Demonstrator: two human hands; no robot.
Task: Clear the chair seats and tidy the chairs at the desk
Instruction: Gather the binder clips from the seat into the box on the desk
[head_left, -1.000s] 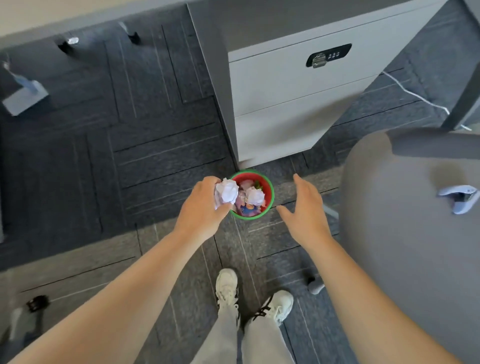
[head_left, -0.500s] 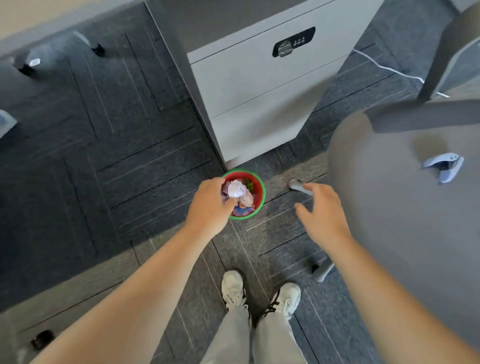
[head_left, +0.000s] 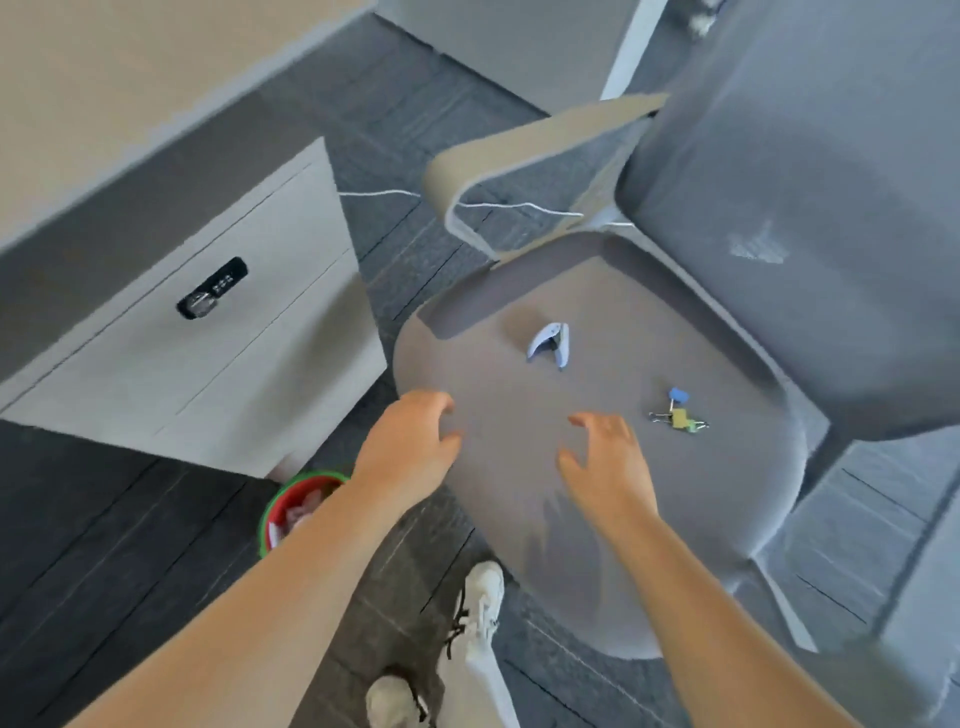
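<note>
Both hands empty, over the front of the chair seat (head_left: 597, 493). Left hand (head_left: 410, 452) at the seat's front-left edge, fingers loosely curled, gripping nothing. Right hand (head_left: 608, 467) above the seat middle, fingers spread and bent, nothing in it. On the seat: pale blue hole punch (head_left: 550, 344) toward the back, small cluster of binder clips (head_left: 678, 413) just right of the right hand, apart from it. Bin (head_left: 280, 512) with crumpled paper on the floor under the left forearm, beside the drawer unit (head_left: 208, 338).
</note>
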